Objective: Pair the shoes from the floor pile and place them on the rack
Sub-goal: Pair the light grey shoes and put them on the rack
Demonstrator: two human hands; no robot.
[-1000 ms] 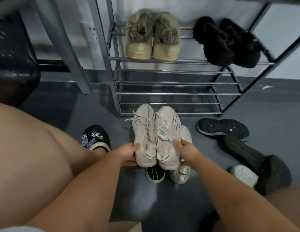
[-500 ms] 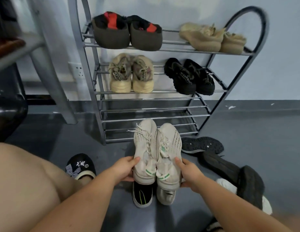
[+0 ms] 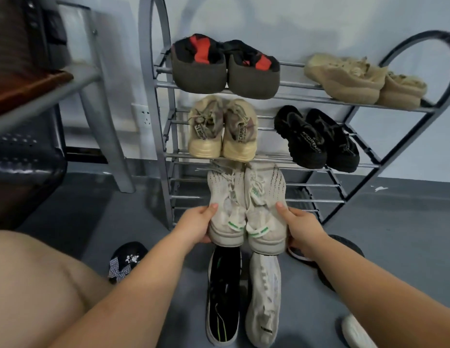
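Note:
I hold a pair of off-white knit sneakers side by side, toes pointing at the grey metal shoe rack point(image 3: 168, 156). My left hand point(image 3: 196, 226) grips the heel side of the left sneaker point(image 3: 225, 197). My right hand point(image 3: 299, 226) grips the heel side of the right sneaker point(image 3: 265, 197). The toes hang in front of the rack's lower shelves, just under the beige pair point(image 3: 222, 129). On the floor below lie a black-lined shoe point(image 3: 222, 295) and a white knit shoe point(image 3: 264, 300).
The rack's top shelf carries a dark pair with red lining point(image 3: 225, 66) and a tan pair point(image 3: 362, 81). A black pair point(image 3: 317, 138) stands on the second shelf. A black slipper with a bow point(image 3: 126, 262), dark shoes point(image 3: 344, 249) and a white shoe point(image 3: 354, 330) lie on the floor. A chair point(image 3: 25, 156) is at left.
Both hands have lifted the off-white pair forward toward the rack's lower shelves. The view has tilted up and moved closer, bringing the rack's top shelf into sight.

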